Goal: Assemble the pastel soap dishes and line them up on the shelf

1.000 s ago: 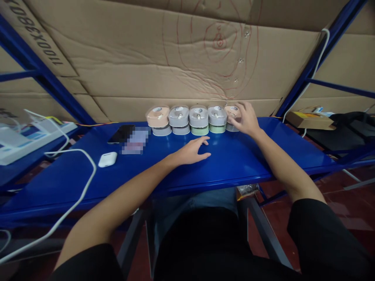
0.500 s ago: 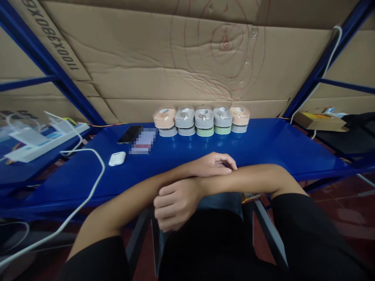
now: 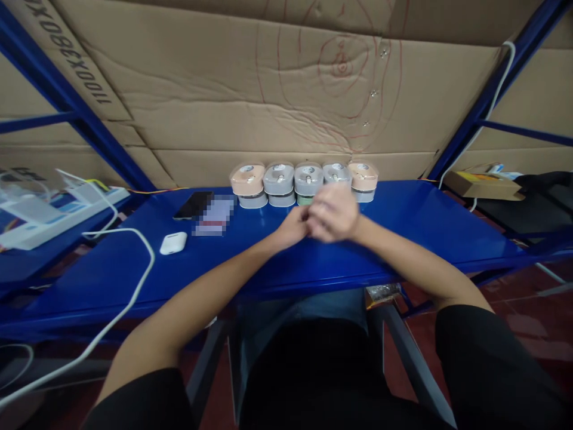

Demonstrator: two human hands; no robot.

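We've got a big cardboard wall (image 3: 201, 77) behind our blue table (image 3: 412, 230). Near the table's back edge sits a row of stacked tubs (image 3: 308, 178), five across. Our right hand (image 3: 333, 214), blurry with fingers curled, overlaps our left hand (image 3: 293, 226) just in front; we can't tell how open the left is or if either's holding anything. A white case (image 3: 173, 243) lies off left.

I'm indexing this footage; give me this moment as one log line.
left hand: at right hand, grip unclear; right hand: blurred; containers: stacked, in a row; white case: on table
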